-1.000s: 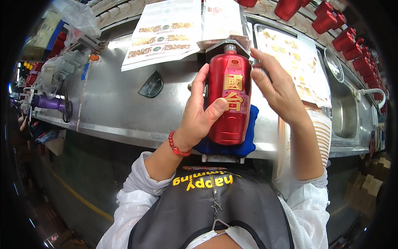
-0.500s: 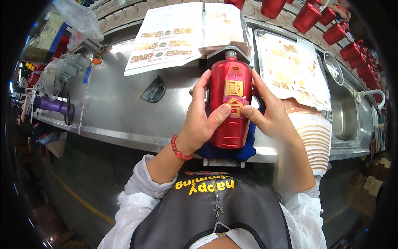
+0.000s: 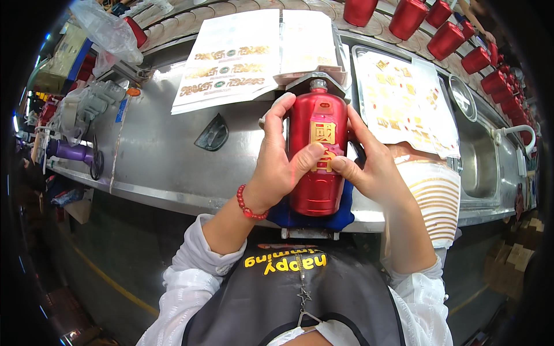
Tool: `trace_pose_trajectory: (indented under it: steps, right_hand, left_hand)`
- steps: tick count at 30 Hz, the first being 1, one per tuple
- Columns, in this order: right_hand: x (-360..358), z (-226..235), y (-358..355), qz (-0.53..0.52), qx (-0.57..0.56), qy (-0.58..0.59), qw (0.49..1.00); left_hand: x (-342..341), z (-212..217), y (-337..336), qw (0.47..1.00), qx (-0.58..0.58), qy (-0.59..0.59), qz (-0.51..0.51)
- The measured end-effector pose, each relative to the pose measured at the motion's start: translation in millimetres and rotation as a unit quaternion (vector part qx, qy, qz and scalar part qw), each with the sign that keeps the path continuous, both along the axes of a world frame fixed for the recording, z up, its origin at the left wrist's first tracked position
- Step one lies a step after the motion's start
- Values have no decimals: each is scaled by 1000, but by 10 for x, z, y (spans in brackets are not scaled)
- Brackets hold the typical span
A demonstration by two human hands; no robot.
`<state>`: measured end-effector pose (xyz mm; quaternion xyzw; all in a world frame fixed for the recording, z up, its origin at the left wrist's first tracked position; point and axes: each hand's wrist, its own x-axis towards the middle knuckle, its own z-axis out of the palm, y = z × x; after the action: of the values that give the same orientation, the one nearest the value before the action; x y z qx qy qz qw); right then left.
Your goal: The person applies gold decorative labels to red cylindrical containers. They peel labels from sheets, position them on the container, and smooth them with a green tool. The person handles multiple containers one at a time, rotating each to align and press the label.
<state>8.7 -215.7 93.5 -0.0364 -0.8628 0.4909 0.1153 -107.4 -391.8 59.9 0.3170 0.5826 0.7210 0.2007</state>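
Red bottle standing upright at centre frame, base resting on a blue pad at the near edge of the steel counter. Left hand is wrapping the bottle's left flank, fingers reaching up near the shoulder, thumb crossing the front onto the gold label. Right hand is cupping the right flank, thumb tip pressing the same label. Both hands closed around the bottle; no gap showing.

Handling, as judged: glossy glazed or lacquered body, likely stiff, fairly heavy, breakable, and slick under bare fingers. Best hold looks to be the straight mid-body, both palms opposed; the narrow neck and grey cap are giving little purchase.

Surface: brushed steel bench, bending with the lens. Printed sheets are lying at upper centre, a tray of gold label pieces at upper right, striped stack just right of the right wrist. A dark holder is sitting left of centre.

Room: row of matching red bottles running along the upper right; sink at right; purple tool and clear bags at upper left.
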Motion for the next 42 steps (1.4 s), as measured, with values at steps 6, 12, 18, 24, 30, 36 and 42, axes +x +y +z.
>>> trace_pose_trajectory:
  steps: [6,12,18,24,30,36,42]
  right_hand:
    - [-9,2,5,5,-17,0,1000]
    - [-7,-6,8,6,-1,5,1000]
    - [-8,18,-5,5,4,7,1000]
    - [-6,42,-16,1,2,2,1000]
    - [-7,76,-27,-2,0,-19,1000]
    - [-7,56,-19,-2,2,-13,1000]
    - [-3,24,-7,4,5,-27,1000]
  left_hand:
    - [13,-21,3,1000,-5,14,-4]
    - [16,-43,-9,1000,-5,20,-1]
    - [31,-55,-10,1000,-6,21,9]
    - [-184,73,126,988,-45,111,93]
    - [-329,166,248,985,-99,116,86]
    - [-313,151,309,994,-27,17,102]
    - [-331,125,336,989,-74,70,110]
